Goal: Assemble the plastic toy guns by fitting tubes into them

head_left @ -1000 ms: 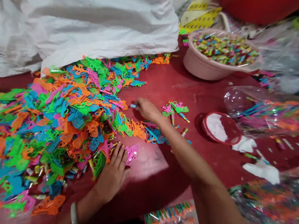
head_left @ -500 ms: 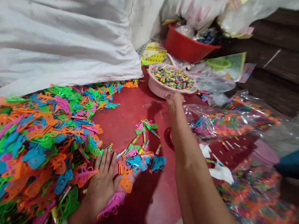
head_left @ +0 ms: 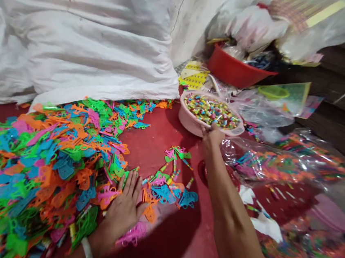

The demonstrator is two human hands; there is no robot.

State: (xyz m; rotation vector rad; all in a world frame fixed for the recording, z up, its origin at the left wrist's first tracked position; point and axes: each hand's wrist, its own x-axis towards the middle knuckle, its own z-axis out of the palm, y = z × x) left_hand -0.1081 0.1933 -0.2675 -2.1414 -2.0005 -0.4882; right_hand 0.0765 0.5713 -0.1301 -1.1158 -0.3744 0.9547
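My left hand (head_left: 127, 202) lies flat with fingers stretched out, at the right edge of a large heap of orange, green, blue and pink plastic pieces (head_left: 54, 162). A white band circles that wrist. Just right of its fingers lies a small cluster of similar pieces (head_left: 166, 192) with striped, stick-like parts. Farther off, my right hand (head_left: 213, 137) is closed on the near rim of a pink basin (head_left: 188, 120). Small multicoloured cylindrical bits (head_left: 211, 110) fill the basin. Part of that grip is hidden behind the back of the hand.
White cloth sacks (head_left: 106, 56) stand behind the heap. At the back is a red tub (head_left: 240, 70) holding bags. Clear plastic bags of coloured pieces (head_left: 273, 166) lie right of my right arm, near white scraps (head_left: 267, 227) and a pink lid-like object (head_left: 331, 213).
The view has swung left, so most things sit farther right and lower. The pink basin seems slightly nearer to me, my right hand still at its rim. My left hand stays flat.
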